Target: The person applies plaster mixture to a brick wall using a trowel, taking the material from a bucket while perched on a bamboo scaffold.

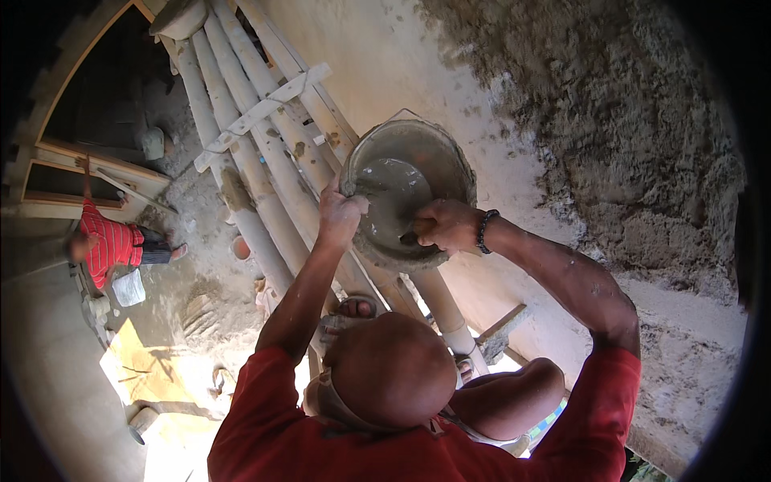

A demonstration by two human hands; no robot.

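Observation:
My left hand (341, 213) is closed on the left rim of a grey, cement-caked bucket (430, 153), its wire handle raised at the far edge. Wet grey mix (392, 185) lies in the bottom. My right hand (446, 225) reaches over the bucket's right side, fingers wrapped round a short dark tool handle (414, 233); the working end of the tool is hidden in the bucket or under the hand. The bucket is held above a scaffold of several bamboo poles (253, 169), tied across with a pale wooden bar (237, 128).
A rough plastered wall (610, 153) rises at the right. My bare knee (530, 390) and feet are on the scaffold. Below left, a person in a red striped shirt (108, 245) is by an open wooden window frame (96, 157); a white sack (128, 285) and small containers lie on the floor.

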